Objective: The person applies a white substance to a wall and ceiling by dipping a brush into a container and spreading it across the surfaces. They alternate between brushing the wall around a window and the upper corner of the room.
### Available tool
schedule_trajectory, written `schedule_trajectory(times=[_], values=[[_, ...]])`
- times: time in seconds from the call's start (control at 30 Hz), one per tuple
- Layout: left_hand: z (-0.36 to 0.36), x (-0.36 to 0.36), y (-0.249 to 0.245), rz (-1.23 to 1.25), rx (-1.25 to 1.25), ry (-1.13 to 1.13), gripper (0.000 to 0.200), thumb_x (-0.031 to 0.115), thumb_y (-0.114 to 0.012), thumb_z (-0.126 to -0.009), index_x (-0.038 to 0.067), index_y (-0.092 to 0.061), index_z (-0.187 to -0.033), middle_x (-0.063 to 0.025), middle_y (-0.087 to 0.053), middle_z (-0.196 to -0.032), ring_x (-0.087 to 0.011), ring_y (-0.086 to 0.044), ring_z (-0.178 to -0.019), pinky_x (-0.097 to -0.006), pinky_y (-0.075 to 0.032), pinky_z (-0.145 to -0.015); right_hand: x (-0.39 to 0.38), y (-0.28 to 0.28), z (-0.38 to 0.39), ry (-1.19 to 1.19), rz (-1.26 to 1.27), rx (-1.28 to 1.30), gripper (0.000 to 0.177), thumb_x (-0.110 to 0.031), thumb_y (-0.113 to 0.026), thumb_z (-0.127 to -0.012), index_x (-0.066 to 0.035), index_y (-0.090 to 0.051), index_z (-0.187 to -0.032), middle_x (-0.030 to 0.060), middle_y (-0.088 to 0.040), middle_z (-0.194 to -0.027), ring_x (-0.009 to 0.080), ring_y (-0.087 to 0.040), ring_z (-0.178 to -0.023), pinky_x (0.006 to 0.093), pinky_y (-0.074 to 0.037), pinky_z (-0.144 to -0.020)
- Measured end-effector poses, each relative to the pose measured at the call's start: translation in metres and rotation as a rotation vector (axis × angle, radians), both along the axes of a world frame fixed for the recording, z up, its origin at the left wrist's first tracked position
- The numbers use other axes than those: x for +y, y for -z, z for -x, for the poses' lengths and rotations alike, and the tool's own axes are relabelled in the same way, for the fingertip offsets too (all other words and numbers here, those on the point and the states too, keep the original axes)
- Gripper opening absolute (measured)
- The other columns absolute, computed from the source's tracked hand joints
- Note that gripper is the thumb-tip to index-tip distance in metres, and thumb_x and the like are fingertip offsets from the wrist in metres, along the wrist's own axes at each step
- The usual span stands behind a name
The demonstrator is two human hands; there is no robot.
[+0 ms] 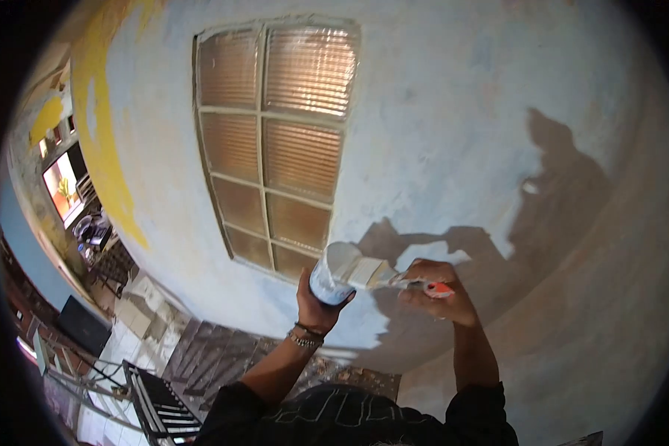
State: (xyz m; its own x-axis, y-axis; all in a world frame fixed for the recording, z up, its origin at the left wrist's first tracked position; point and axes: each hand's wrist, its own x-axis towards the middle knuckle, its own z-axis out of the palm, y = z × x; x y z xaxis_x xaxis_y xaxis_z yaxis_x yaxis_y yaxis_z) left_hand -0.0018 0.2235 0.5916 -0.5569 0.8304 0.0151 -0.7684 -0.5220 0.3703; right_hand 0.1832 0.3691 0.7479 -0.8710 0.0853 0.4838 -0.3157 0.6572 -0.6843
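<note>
A white paint container [333, 273] is held up before the wall, gripped from below by the left hand [314, 303]. A paintbrush [379, 274] with an orange handle rests its bristles on the container's rim, clasped in the right hand [432, 297]. Behind them are the pale plastered wall [453, 126] and, just above left, a ribbed-glass window [275, 141].

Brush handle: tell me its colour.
The brush handle is orange-red, clearest in the head view, gripped by the right hand.
</note>
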Motion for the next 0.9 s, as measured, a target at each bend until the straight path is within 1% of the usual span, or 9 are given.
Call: schedule_trajectory(times=[0.17,0.27,0.37,0.4,0.43,0.47,0.53,0.7,0.9], values=[[-0.002,-0.002,-0.013,0.01,-0.022,-0.012,0.063,0.063,-0.036,-0.093,0.016,-0.051,-0.131,-0.0064,-0.06,-0.122,-0.0275,-0.058,-0.109,-0.0473,-0.048,-0.085,-0.004,-0.004,0.001,0.023,-0.046,0.147,0.029,0.001,-0.072,-0.073,0.004,-0.065,-0.101,0.0121,-0.064,-0.082,0.0176,-0.061,-0.072,0.0276,-0.047,-0.064],[-0.001,-0.001,-0.012,0.022,-0.026,0.001,0.062,0.063,-0.036,-0.093,0.017,-0.052,-0.131,-0.0055,-0.06,-0.123,-0.027,-0.058,-0.11,-0.0476,-0.048,-0.086,-0.008,-0.009,-0.001,0.054,-0.02,0.086,0.032,0.001,-0.073,-0.073,0.003,-0.065,-0.104,0.0118,-0.065,-0.087,0.018,-0.061,-0.074,0.0281,-0.048,-0.066],[-0.003,0.003,-0.006,0.089,0.138,-0.101,0.063,0.064,-0.036,-0.092,0.018,-0.051,-0.132,-0.004,-0.059,-0.126,-0.0262,-0.058,-0.111,-0.0474,-0.048,-0.087,-0.009,-0.013,-0.004,0.081,-0.163,0.119,0.034,0.0,-0.073,-0.075,0.002,-0.064,-0.108,0.0108,-0.066,-0.091,0.0165,-0.062,-0.078,0.028,-0.048,-0.068],[0.001,0.002,-0.015,0.024,0.0,0.023,0.065,0.066,-0.036,-0.091,0.019,-0.051,-0.133,-0.0026,-0.058,-0.128,-0.0252,-0.057,-0.114,-0.0479,-0.047,-0.089,-0.003,-0.01,-0.007,0.012,-0.161,0.153,0.037,-0.004,-0.075,-0.078,0.001,-0.063,-0.113,0.0088,-0.066,-0.091,0.0142,-0.063,-0.079,0.0281,-0.049,-0.07],[0.005,0.004,-0.014,-0.036,0.062,0.058,0.066,0.068,-0.036,-0.09,0.02,-0.05,-0.133,-0.0023,-0.058,-0.129,-0.0251,-0.056,-0.115,-0.0485,-0.047,-0.09,-0.001,-0.01,-0.015,-0.006,-0.045,-0.042,0.04,-0.006,-0.075,-0.081,0.001,-0.062,-0.117,0.0073,-0.067,-0.09,0.0118,-0.063,-0.079,0.0276,-0.051,-0.071],[0.009,0.009,-0.016,-0.029,0.09,0.049,0.066,0.068,-0.036,-0.09,0.021,-0.05,-0.133,-0.0021,-0.058,-0.128,-0.0258,-0.056,-0.115,-0.049,-0.046,-0.089,-0.006,-0.023,-0.016,-0.034,-0.045,-0.043,0.042,-0.005,-0.074,-0.082,0.001,-0.06,-0.121,0.0063,-0.067,-0.09,0.0092,-0.062,-0.079,0.0268,-0.052,-0.072],[0.01,0.016,-0.028,0.055,0.033,0.007,0.061,0.065,-0.038,-0.089,0.022,-0.052,-0.13,-0.0019,-0.058,-0.124,-0.0266,-0.055,-0.107,-0.0468,-0.045,-0.084,-0.001,-0.016,-0.013,-0.052,0.246,-0.161,0.044,-0.003,-0.073,-0.084,0.001,-0.058,-0.124,0.0072,-0.067,-0.091,0.0085,-0.062,-0.076,0.0256,-0.052,-0.071],[0.004,0.021,-0.05,0.015,-0.004,0.04,0.059,0.063,-0.037,-0.09,0.021,-0.053,-0.128,-0.0035,-0.058,-0.119,-0.0255,-0.055,-0.104,-0.0467,-0.045,-0.08,0.007,-0.033,-0.007,-0.018,-0.155,0.059,0.032,-0.005,-0.076,-0.08,0.001,-0.065,-0.109,0.0084,-0.064,-0.089,0.0181,-0.062,-0.076,0.0302,-0.05,-0.07],[0.015,0.031,-0.05,-0.14,0.103,0.111,0.056,0.06,-0.035,-0.09,0.022,-0.053,-0.127,-0.0034,-0.058,-0.118,-0.0254,-0.056,-0.104,-0.0459,-0.045,-0.081,0.001,-0.074,-0.013,0.074,-0.313,0.081,0.03,-0.007,-0.078,-0.077,0.001,-0.066,-0.103,0.0121,-0.067,-0.091,0.0243,-0.065,-0.079,0.0329,-0.05,-0.071]])
